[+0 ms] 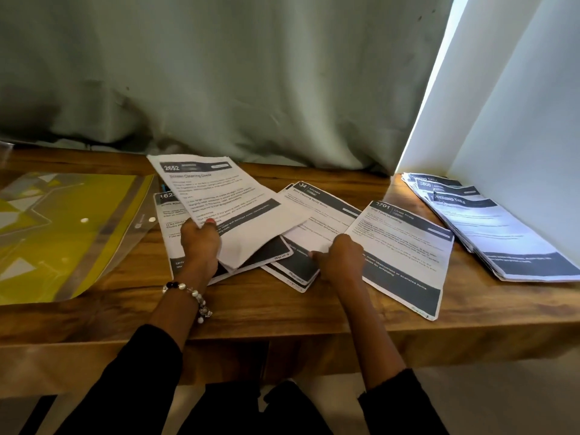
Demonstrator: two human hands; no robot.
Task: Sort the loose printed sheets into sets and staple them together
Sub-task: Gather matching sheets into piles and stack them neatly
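While my left hand point(201, 243) pinches the raised 2652 sheet point(226, 208), hiding most of the 1623 page point(166, 221) beneath, my right hand point(340, 257) presses curled fingers on the kitchen sheets point(317, 221) mid-table; whether they grip is unclear.

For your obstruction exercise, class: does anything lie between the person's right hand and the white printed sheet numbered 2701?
Nothing visible does. The right hand rests at the left edge of the white printed sheet numbered 2701, which lies uncovered on the wooden table.
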